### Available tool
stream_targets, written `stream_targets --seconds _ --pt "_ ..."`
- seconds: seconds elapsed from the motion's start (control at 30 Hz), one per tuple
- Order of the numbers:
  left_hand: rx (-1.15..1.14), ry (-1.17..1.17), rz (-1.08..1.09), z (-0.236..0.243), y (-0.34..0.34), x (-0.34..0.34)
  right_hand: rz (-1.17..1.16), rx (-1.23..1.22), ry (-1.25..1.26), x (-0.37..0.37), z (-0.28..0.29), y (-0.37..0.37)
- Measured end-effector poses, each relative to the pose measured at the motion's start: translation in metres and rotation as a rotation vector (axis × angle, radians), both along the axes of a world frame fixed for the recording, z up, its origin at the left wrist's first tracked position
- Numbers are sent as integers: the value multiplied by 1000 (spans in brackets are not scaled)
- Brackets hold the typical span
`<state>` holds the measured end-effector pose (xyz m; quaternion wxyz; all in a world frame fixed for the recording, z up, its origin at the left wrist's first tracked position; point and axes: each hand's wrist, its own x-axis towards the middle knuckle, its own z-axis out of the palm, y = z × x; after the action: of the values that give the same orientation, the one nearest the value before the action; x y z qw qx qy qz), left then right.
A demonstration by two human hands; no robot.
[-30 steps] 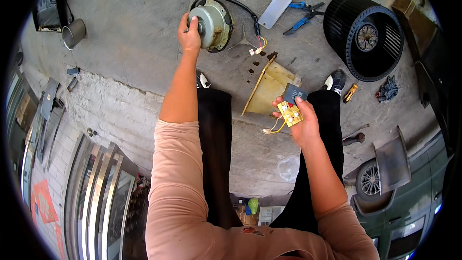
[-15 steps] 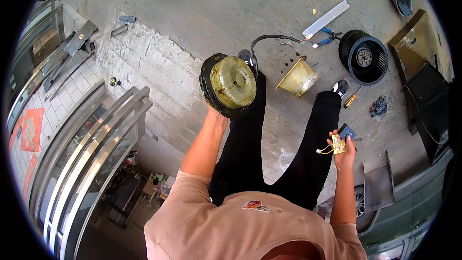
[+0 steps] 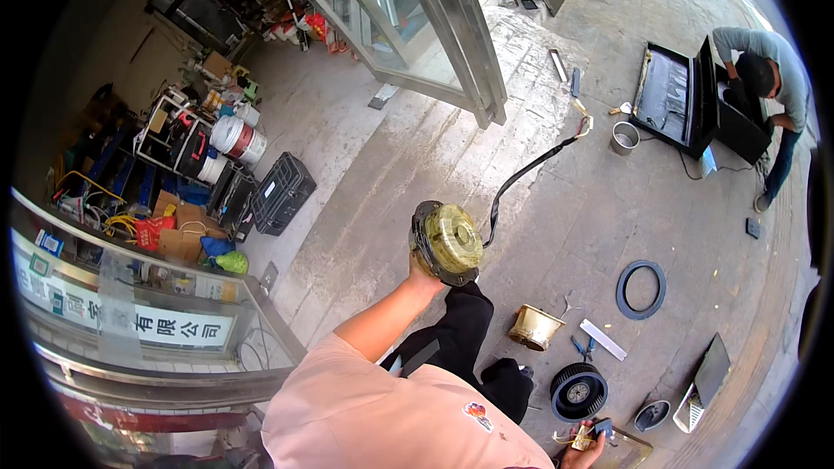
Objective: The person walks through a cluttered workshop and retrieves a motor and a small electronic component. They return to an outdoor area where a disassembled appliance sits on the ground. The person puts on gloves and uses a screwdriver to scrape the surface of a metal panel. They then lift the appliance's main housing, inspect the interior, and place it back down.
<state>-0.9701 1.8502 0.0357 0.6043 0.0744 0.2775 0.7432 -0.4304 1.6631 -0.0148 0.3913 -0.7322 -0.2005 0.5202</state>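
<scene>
My left hand [image 3: 423, 273] grips a round electric motor [image 3: 455, 239] by its black mounting flange, with most of the fingers hidden behind it. The motor has a greasy yellowish casing. A black cable [image 3: 527, 167] arches up from it and ends in several bare-looking coloured wires. Low in the view, my right hand [image 3: 589, 452] is closed around a small yellowish part [image 3: 580, 434] with thin wires and a small dark blue box [image 3: 603, 426]. Just beyond that hand a black blower wheel [image 3: 579, 393] lies on the ground.
Around the wheel lie a beige tub [image 3: 533, 328], blue-handled pliers [image 3: 583, 348], a pale metal strip [image 3: 603, 340] and a grey ring [image 3: 641, 290]. A co-worker [image 3: 776, 78] bends over a black cabinet [image 3: 738, 113] at the far right. Left are a metal-framed glass door [image 3: 391, 26] and a black toolbox [image 3: 283, 194].
My view has swung left, bringing in the shop interior and the co-worker. The motor stays in my left hand, its cable now pointing up and away; my right hand still holds the small parts.
</scene>
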Motion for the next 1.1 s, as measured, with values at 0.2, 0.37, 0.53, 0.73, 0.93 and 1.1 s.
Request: stream_targets --seconds 0.2,0.37,0.53,0.73,0.93,1.1 --pt "-33 -111 528 60 -149 -191 96 -7 682 -111 -20 69" --pt "-24 -169 739 51 -231 -372 375 27 649 -374 56 182" --pt "-57 -285 814 74 -293 -541 450 -14 617 -660 115 210" --pt "-44 -270 824 115 -294 -712 467 -53 580 -815 170 238" --pt "73 -204 806 149 -213 -838 458 -105 566 -943 184 326" --pt "167 -65 917 171 -141 -938 595 -196 627 -1099 194 452"
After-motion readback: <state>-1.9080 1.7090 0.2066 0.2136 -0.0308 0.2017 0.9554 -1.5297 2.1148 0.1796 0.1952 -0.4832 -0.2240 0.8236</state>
